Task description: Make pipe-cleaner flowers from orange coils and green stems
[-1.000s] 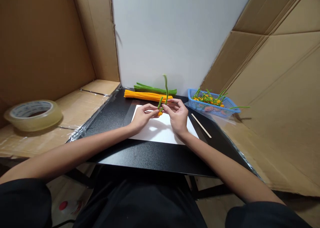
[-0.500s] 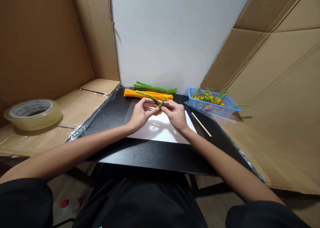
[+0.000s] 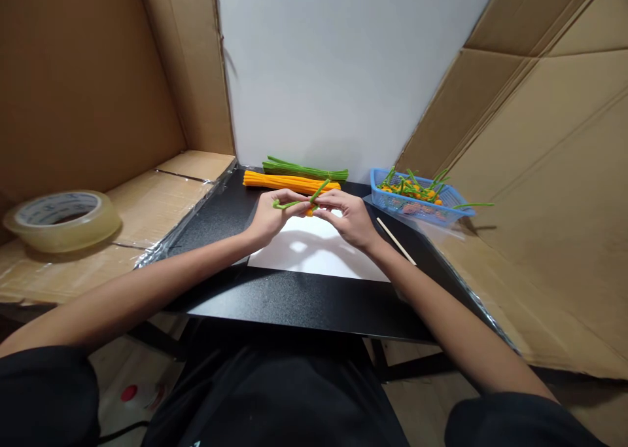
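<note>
Over the middle of the table, my left hand [image 3: 271, 219] and my right hand [image 3: 352, 221] meet fingertip to fingertip. Between them they pinch a small orange fuzzy piece [image 3: 309, 213] with a green pipe cleaner [image 3: 320, 190] joined to it. One green end points up to the right, while the other runs left across my left fingers and has a bent tip. Fingers cover most of the orange part. Below the hands lies a white sheet [image 3: 318, 264]. Just behind them rest a bundle of orange pipe cleaners [image 3: 289, 182] and a bundle of green ones [image 3: 307, 171].
A blue plastic basket [image 3: 417, 210] at the back right holds several orange-and-green pieces. A thin pale stick [image 3: 396, 241] lies right of the sheet on the black table [image 3: 275, 303]. On the left, a roll of clear tape [image 3: 105, 221] sits on cardboard. Cardboard walls flank both sides.
The long green end has swung down from above the left fingers to lie across them, pointing left. The orange piece has turned in my fingertips, and both hands stay close together.
</note>
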The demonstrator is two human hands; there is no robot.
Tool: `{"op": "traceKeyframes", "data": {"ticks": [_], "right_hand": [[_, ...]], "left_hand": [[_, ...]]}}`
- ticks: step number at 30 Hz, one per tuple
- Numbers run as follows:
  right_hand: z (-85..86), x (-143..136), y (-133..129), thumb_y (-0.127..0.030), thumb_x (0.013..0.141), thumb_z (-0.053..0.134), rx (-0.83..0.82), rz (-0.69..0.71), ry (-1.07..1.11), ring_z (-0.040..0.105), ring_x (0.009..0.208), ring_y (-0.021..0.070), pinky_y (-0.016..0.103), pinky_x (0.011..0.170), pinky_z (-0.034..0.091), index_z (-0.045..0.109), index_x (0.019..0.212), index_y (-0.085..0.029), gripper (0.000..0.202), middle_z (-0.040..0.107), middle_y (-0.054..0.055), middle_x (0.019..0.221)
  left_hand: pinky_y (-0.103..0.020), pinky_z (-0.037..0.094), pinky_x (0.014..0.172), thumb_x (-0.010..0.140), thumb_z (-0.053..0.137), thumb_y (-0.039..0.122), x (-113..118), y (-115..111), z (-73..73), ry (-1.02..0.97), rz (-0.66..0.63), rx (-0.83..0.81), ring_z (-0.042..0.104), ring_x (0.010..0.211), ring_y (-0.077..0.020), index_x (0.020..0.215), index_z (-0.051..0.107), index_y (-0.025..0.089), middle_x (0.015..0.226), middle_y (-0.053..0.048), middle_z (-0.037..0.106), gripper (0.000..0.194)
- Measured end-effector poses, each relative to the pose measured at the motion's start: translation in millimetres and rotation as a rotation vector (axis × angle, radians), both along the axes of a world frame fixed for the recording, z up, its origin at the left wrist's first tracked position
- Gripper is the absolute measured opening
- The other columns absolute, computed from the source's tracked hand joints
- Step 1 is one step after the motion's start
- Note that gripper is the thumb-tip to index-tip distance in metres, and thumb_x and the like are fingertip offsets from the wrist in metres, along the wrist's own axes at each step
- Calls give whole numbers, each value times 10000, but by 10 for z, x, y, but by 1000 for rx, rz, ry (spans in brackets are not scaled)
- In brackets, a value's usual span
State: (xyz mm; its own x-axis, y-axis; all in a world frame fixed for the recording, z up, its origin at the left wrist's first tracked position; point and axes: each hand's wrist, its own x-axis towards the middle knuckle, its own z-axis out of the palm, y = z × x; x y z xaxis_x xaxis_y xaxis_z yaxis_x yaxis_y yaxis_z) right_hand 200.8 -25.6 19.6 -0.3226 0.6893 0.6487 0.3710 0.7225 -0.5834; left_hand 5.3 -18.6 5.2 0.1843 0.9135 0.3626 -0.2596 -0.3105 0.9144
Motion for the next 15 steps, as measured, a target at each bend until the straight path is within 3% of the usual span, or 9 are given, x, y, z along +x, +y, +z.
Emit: {"op": "traceKeyframes", "data": {"ticks": [5,11,15], "right_hand": [[-2,-50,-58,-333,813,801,43,-135,96,694,735,197,367,721,567,784,852,-187,152,777,70,852],[14,-19,-37,-304,792,816,-12,-2,64,689,751,195,346,702,555,792,845,-184,134,775,69,862],[6,-15,-23,-304,813,796,-25,2,62,689,777,194,338,717,549,790,843,-186,121,765,63,869]], "left_hand": [[-335,564,714,630,917,413,-25,21,-15,21,-33,41,719,719,-194,881,743,120,817,-89,764,423],[-313,563,709,642,913,407,-29,26,-37,42,-28,74,716,716,-186,878,748,115,811,-90,768,410],[-318,570,717,634,920,394,-26,44,-56,46,-21,87,727,734,-198,898,767,109,833,-105,781,417]]}}
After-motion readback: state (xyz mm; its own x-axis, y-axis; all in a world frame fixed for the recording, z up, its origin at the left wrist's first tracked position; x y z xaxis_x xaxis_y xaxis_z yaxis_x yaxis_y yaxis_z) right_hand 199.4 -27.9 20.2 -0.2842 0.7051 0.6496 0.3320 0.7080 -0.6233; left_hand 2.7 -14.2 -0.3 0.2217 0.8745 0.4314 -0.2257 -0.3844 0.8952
